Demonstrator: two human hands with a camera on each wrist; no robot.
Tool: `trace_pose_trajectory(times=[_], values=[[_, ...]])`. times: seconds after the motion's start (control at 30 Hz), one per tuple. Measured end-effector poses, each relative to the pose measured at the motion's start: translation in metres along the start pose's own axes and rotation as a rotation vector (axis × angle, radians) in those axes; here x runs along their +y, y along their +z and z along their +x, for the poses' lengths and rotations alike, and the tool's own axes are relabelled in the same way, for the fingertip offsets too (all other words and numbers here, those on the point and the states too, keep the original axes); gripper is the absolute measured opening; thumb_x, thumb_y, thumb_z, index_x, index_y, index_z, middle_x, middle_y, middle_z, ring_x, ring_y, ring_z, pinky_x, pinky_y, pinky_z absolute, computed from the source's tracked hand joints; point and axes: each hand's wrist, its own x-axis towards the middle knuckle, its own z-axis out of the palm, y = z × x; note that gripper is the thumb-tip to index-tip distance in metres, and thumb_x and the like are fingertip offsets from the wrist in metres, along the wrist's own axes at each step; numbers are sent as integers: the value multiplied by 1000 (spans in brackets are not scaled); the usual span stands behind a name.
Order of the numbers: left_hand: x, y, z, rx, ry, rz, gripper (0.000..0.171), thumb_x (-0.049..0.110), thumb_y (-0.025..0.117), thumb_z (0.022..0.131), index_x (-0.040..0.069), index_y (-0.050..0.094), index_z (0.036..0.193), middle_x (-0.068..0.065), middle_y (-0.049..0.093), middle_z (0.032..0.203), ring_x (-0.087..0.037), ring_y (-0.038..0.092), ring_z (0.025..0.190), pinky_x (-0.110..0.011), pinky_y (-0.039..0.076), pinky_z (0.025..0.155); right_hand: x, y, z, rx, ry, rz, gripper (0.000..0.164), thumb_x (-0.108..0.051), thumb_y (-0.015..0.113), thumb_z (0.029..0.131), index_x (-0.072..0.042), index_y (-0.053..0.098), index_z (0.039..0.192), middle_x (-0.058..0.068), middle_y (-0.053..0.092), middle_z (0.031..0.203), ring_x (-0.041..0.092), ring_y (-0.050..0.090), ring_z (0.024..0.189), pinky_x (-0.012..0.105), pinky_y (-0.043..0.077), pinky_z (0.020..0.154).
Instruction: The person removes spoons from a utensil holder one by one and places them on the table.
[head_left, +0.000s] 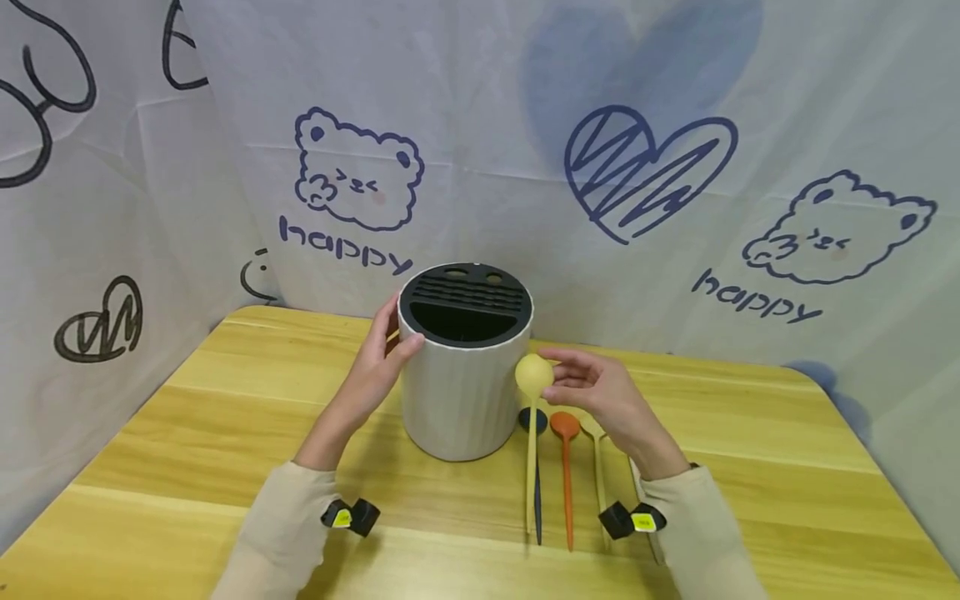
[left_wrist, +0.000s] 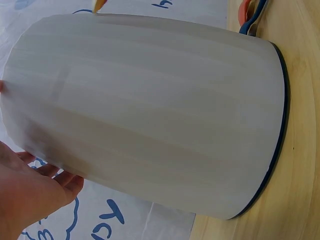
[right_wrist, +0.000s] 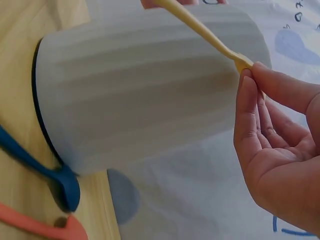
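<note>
A pale ribbed utensil holder (head_left: 461, 392) with a black slotted lid (head_left: 468, 304) stands upright on the table. My left hand (head_left: 377, 358) holds its left side near the top, thumb by the front rim and fingers farther back. In the left wrist view, the fingertips of that hand (left_wrist: 45, 180) touch the holder's wall. To the right of the holder, my right hand (head_left: 603, 392) pinches a yellow spoon (head_left: 534, 377) at its round bowl, with the long handle hanging down. The right wrist view shows thumb and index finger meeting on the spoon (right_wrist: 242, 62).
Beside the holder lie a dark blue spoon (head_left: 533, 421), an orange spoon (head_left: 566, 426) and a pale yellow spoon (head_left: 592, 427). Another light handle (head_left: 654, 546) lies partly hidden under the right forearm. White cloth (head_left: 480, 200) with drawings hangs behind the wooden table (head_left: 210, 442).
</note>
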Motion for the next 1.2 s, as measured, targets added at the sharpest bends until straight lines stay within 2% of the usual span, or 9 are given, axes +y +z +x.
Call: trace_pose_trajectory(times=[0.4, 0.7, 0.97, 1.1, 1.2], values=[[5, 0, 2, -8, -13, 3, 72, 27, 49, 95, 7, 14, 154, -10, 19, 157, -28, 22, 141, -47, 21, 114, 16, -41, -11, 62, 49, -62, 57, -3, 72, 84, 7, 50, 136, 7, 58, 105, 12, 62, 91, 24, 53, 80], [4, 2, 2, -7, -23, 4, 72, 26, 50, 95, 6, 14, 154, -11, 19, 157, -28, 22, 141, -47, 22, 114, 31, -69, -19, 32, 76, -128, 57, -5, 71, 86, 10, 47, 136, 5, 59, 102, 11, 60, 89, 23, 53, 78], [5, 1, 1, -8, -29, 6, 72, 27, 49, 95, 7, 14, 154, -10, 18, 158, -28, 22, 142, -47, 21, 114, 48, -99, -31, 1, 108, -114, 58, -5, 69, 87, 12, 44, 137, 3, 59, 102, 11, 59, 90, 26, 53, 79], [3, 0, 0, -3, -25, 9, 71, 27, 49, 95, 7, 14, 154, -10, 18, 158, -28, 22, 142, -47, 22, 114, 56, -115, -35, -20, 105, -76, 51, -4, 68, 88, 6, 49, 135, 1, 60, 101, 10, 59, 89, 25, 53, 79], [2, 0, 0, 0, -25, 12, 71, 26, 49, 95, 7, 14, 154, -11, 18, 158, -28, 21, 142, -48, 21, 114, 62, -130, -37, -49, 93, -26, 42, 0, 65, 89, -6, 58, 130, 0, 62, 100, 11, 60, 89, 25, 53, 79]])
